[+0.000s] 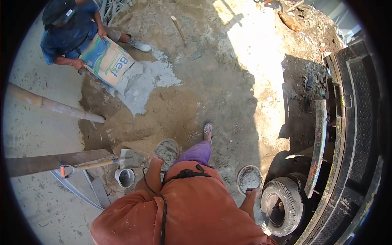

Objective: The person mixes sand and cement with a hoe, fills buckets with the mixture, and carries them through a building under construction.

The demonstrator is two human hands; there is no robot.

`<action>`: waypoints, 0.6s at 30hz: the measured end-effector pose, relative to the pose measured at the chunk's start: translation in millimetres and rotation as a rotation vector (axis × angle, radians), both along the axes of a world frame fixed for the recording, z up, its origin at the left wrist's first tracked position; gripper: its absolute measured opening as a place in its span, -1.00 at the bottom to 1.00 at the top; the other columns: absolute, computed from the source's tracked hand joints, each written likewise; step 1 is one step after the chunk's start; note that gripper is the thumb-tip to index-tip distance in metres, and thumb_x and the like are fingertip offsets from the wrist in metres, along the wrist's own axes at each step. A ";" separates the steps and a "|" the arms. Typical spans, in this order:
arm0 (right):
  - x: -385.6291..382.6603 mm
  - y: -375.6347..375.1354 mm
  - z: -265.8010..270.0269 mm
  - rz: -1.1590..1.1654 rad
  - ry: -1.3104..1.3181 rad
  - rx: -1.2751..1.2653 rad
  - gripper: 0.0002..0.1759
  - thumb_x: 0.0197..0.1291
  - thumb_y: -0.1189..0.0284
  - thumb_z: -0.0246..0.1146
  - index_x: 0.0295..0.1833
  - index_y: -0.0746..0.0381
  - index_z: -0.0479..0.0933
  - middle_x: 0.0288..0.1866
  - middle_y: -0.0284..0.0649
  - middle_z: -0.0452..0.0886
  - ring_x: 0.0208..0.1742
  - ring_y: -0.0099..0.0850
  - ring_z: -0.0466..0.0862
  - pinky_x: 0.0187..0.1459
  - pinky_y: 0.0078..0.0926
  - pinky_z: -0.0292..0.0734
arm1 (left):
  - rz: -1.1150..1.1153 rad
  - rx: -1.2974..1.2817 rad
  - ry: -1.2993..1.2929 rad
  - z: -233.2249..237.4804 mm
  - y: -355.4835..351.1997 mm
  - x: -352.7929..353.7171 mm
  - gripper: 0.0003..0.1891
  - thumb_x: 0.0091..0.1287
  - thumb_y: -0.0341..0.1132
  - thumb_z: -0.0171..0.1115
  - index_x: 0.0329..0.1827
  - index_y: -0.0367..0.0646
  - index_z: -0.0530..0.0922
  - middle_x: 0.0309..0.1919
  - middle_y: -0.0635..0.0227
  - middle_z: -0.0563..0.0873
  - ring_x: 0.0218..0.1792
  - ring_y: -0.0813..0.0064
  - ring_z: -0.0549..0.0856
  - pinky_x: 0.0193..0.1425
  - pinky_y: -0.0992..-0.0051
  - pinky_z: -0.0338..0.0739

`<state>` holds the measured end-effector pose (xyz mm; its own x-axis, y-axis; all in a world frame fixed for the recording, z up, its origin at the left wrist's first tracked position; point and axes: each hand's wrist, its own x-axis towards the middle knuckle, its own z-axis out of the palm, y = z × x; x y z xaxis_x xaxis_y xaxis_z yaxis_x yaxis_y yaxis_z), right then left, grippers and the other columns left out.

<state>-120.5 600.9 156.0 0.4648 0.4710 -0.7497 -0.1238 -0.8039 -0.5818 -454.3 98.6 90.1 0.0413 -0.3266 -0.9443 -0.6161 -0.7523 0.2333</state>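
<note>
On my left, my left hand [154,159] grips the rim of a round bucket [166,152] holding grey wet mortar. Out to my right, my right hand [252,192] is closed on the near edge of a second bucket [249,179], also with grey mortar in it. Both buckets hang beside my body, one on each side. The fingers are small in view and partly hidden by the rims. A light-coloured pail [124,178] and a shovel [98,163] are just left of my left hand.
At upper left a person [69,38] tips a cement bag [110,61] over a grey powder heap [149,77] on sand. A hoe [185,43] lies ahead. A tyre [281,206] and a truck bed [347,122] stand to my right; a bamboo pole [57,104] leans at left.
</note>
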 end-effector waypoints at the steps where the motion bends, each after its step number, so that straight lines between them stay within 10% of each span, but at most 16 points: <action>1: -13.8 19.0 8.2 -0.012 -0.025 0.010 -0.68 0.39 0.14 0.04 -0.38 0.05 0.24 -0.62 -0.36 0.20 -0.72 -0.48 0.20 -0.70 -0.51 0.15 | 0.007 -0.002 -0.015 -6.8 16.3 -8.3 -0.68 0.33 -0.16 -0.12 -0.58 -0.05 0.18 -0.66 0.33 0.21 -0.64 0.34 0.22 -0.52 0.23 0.16; 8: -110.8 165.3 -25.5 -0.056 0.138 0.003 -0.64 0.22 0.18 -0.01 -0.51 0.09 0.07 -0.70 -0.36 0.08 -0.73 -0.44 0.16 -0.65 -0.34 0.14 | -0.059 -0.018 -0.120 -22.2 120.0 -115.5 -0.71 0.30 -0.13 -0.13 -0.61 0.09 0.19 -0.75 0.48 0.15 -0.72 0.48 0.16 -0.56 0.36 0.03; 10: -148.7 183.7 -32.7 0.006 0.149 0.052 -0.64 0.18 0.18 -0.01 -0.52 0.08 0.05 -0.71 -0.35 0.07 -0.73 -0.42 0.16 -0.64 -0.34 0.15 | -0.022 0.002 0.048 -37.5 135.1 -143.6 -0.65 0.30 -0.24 -0.13 -0.66 -0.18 0.23 -0.70 0.11 0.32 -0.65 0.21 0.31 -0.58 0.14 0.20; 14: -252.2 210.0 -18.0 -0.060 0.179 -0.291 -0.65 0.22 0.16 -0.02 -0.49 0.09 0.08 -0.66 -0.29 0.13 -0.71 -0.38 0.19 -0.62 -0.32 0.17 | 0.128 -0.089 -0.034 29.4 202.3 -216.9 -0.70 0.37 -0.23 -0.05 -0.53 -0.12 0.21 -0.70 0.34 0.22 -0.63 0.36 0.21 -0.46 0.23 0.18; 18: -326.4 242.1 -75.6 0.371 0.034 -0.056 -0.65 0.26 0.23 0.01 -0.50 0.15 0.13 -0.59 -0.27 0.23 -0.62 -0.35 0.30 -0.59 -0.26 0.25 | 0.193 -0.140 -0.032 35.1 241.6 -277.8 -0.64 0.44 -0.14 -0.04 -0.49 -0.04 0.11 -0.61 0.42 0.12 -0.56 0.41 0.10 -0.37 0.22 0.10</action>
